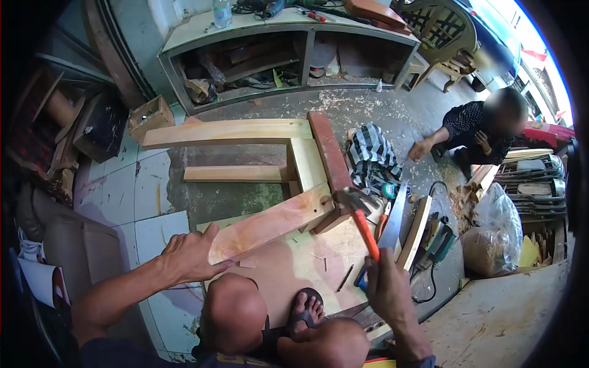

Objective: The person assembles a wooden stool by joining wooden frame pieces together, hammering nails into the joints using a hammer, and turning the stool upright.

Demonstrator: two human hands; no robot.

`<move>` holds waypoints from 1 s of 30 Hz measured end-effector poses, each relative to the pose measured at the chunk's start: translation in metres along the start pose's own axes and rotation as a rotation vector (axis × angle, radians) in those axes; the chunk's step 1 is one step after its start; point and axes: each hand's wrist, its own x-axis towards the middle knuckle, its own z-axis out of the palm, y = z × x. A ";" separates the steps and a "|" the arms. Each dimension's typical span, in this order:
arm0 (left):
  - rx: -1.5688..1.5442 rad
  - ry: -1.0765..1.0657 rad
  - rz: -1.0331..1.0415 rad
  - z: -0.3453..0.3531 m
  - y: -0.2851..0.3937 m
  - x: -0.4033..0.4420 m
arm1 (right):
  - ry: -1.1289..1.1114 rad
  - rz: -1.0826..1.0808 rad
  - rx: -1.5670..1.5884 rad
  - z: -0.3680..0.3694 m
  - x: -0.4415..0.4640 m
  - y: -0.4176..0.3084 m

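Wooden frame (308,162) left of the handsaw (393,222)

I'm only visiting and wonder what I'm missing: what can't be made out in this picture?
All in the head view:
- Part of the left hand: hidden by the pale board.
- Lower end of the hammer handle: covered by the right hand.
- Whatever may lie under the striped cloth: the cloth hides it.
- Wording on the bottle: too small to read; its top is cut off by the upper edge.

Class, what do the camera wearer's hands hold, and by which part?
Left hand: the board, by its near end. Right hand: the hammer, by its orange handle.
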 end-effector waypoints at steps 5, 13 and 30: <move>0.026 -0.058 -0.022 0.007 0.000 -0.006 | 0.406 0.188 0.759 -0.033 -0.019 -0.011; 0.035 -0.001 0.002 -0.003 0.005 -0.006 | 0.024 -0.238 -0.069 -0.041 0.023 -0.020; -0.008 -0.001 -0.008 -0.001 0.008 -0.008 | 0.061 -0.208 -0.159 0.004 0.011 0.034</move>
